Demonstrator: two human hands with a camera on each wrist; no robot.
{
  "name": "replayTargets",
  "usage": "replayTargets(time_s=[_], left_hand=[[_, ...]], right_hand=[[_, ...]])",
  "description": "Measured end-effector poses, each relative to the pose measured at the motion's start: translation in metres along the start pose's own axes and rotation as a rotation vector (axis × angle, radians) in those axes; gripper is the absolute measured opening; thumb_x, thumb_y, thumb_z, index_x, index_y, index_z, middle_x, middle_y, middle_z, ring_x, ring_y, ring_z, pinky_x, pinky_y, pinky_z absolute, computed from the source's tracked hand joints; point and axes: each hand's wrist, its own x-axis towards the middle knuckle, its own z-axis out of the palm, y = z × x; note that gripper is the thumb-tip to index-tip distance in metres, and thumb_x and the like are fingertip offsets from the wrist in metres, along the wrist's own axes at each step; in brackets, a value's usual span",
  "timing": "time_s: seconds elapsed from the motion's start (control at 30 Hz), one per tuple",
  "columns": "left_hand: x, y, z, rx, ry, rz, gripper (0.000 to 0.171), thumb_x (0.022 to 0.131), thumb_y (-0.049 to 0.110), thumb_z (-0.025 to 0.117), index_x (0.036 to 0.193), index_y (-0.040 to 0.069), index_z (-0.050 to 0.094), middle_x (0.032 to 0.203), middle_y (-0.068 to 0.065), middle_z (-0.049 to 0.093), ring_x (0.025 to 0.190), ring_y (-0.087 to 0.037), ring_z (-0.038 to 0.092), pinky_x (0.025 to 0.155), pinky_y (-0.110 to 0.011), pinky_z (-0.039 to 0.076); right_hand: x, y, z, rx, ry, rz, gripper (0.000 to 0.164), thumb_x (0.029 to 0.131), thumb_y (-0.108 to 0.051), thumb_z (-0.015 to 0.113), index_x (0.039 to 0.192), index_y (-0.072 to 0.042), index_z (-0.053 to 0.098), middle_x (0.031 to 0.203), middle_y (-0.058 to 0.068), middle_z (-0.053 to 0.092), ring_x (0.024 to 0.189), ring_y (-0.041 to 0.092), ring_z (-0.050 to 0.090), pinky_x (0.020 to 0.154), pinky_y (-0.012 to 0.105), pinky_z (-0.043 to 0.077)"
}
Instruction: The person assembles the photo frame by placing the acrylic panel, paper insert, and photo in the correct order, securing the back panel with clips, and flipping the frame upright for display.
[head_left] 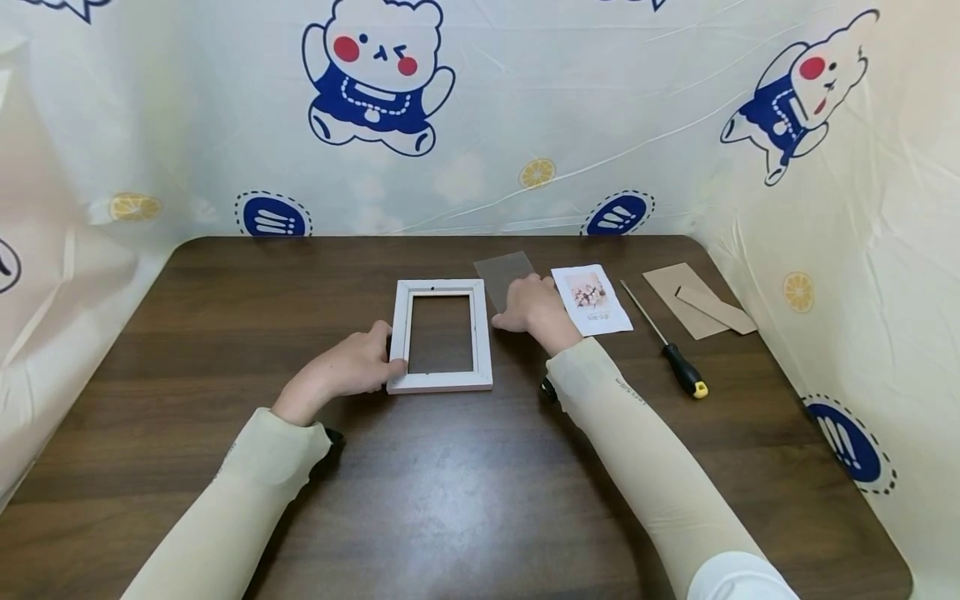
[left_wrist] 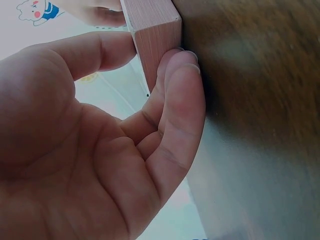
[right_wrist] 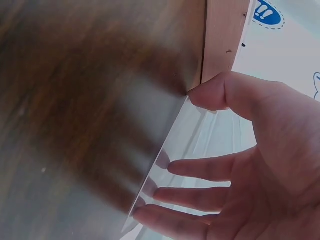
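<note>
In the head view, a white picture frame (head_left: 480, 333) lies on the table, the tabletop showing through its opening. My left hand (head_left: 352, 362) grips its near left corner, thumb on top and fingers at the outer side. From the left wrist, the frame's corner (left_wrist: 157, 35) shows between thumb and curled fingers. Right of the frame lies a clear plastic sheet (head_left: 504, 268), partly hidden under my right hand (head_left: 534, 310). In the right wrist view, the thumb touches the sheet's (right_wrist: 172, 127) corner, while the other fingers, spread and fairly straight, have their tips right at its surface.
A printed flower card (head_left: 592, 300) lies just right of my right hand. Farther right are a screwdriver (head_left: 681, 367) with a black and yellow handle, a brown backing board (head_left: 675, 283) and a brown strip (head_left: 716, 308) overlapping it. A patterned curtain (head_left: 480, 100) surrounds the table (head_left: 450, 483).
</note>
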Motion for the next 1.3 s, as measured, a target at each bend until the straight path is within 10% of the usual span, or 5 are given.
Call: replayTargets(time_s=[0.37,0.97,1.3], left_hand=[[0.001,0.001,0.000,0.005,0.001,-0.003,0.051,0.103,0.027,0.061,0.134,-0.009,0.040,0.081,-0.011,0.064,0.067,-0.021,0.061,0.066,-0.035,0.049],[0.002,-0.001,0.000,0.005,0.006,0.009,0.052,0.103,0.027,0.060,0.135,-0.009,0.040,0.079,-0.011,0.064,0.066,-0.020,0.062,0.067,-0.036,0.049],[0.003,-0.001,0.001,0.015,0.010,0.013,0.061,0.105,0.027,0.060,0.145,-0.012,0.036,0.089,-0.013,0.066,0.071,-0.020,0.064,0.072,-0.038,0.052]], right_hand=[[-0.005,0.004,-0.007,0.038,0.028,-0.012,0.048,0.093,-0.043,0.066,0.112,0.002,0.070,0.101,0.016,0.066,0.086,0.030,0.063,0.075,0.041,0.055],[-0.016,0.029,-0.026,0.143,0.216,-0.003,0.025,0.098,-0.016,0.054,0.097,0.003,0.070,0.092,0.019,0.068,0.076,0.033,0.062,0.069,0.047,0.055],[-0.029,0.044,-0.035,0.335,0.233,-0.014,0.036,0.099,-0.011,0.053,0.128,0.005,0.066,0.115,0.023,0.071,0.087,0.032,0.067,0.074,0.046,0.059]])
